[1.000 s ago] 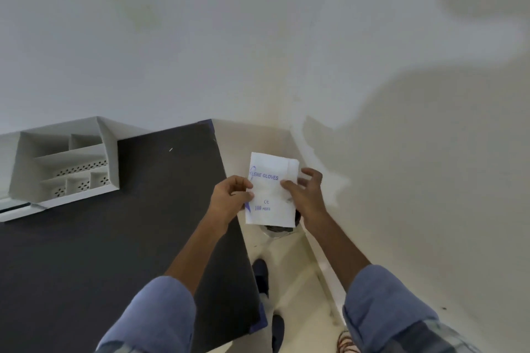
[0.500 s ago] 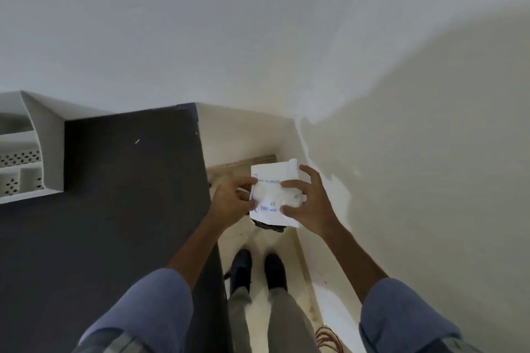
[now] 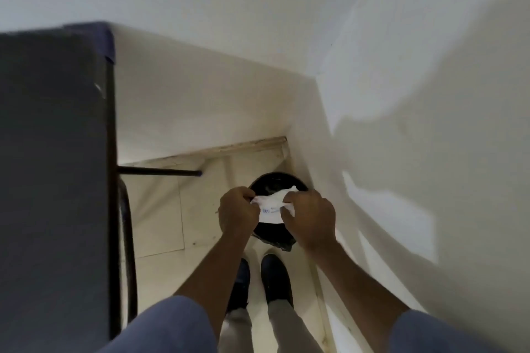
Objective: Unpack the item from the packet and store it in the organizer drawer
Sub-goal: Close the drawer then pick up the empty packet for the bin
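Head view: left hand (image 3: 238,210), right hand (image 3: 311,216) – fingers gripping crumpled white packet (image 3: 272,205) – blue "100" upside down.

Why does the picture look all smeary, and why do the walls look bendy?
In the head view, the dark table edge and the white packet look smeared, which looks like motion blur. The wide-angle lens bends the wall corner lines. Soft shadows fall across that wall, and the black bin under the left hand and right hand is too dark to see inside.
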